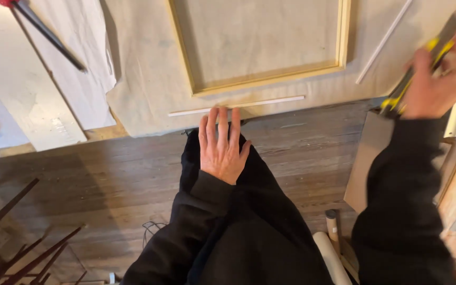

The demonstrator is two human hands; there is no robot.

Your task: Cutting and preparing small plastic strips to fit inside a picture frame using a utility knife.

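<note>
Pale wood frame (262,47) lies on canvas-coloured sheeting at twelve o'clock, a thin white strip (237,105) just below it. The left hand (222,145) rests flat and empty, fingers spread, on the person's dark-clad knee, fingertips close to the strip. The right hand (439,71), at two o'clock, is wrapped round a yellow-and-black tool (405,95), blurred, possibly a knife or tape. The step looks like bringing the tool in; next calls for steadying the strip.

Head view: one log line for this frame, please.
left hand: open, flat, fingertips near thin white strip | right hand: gripping yellow-black tool, blurred | wooden frame on paper sheet
</note>
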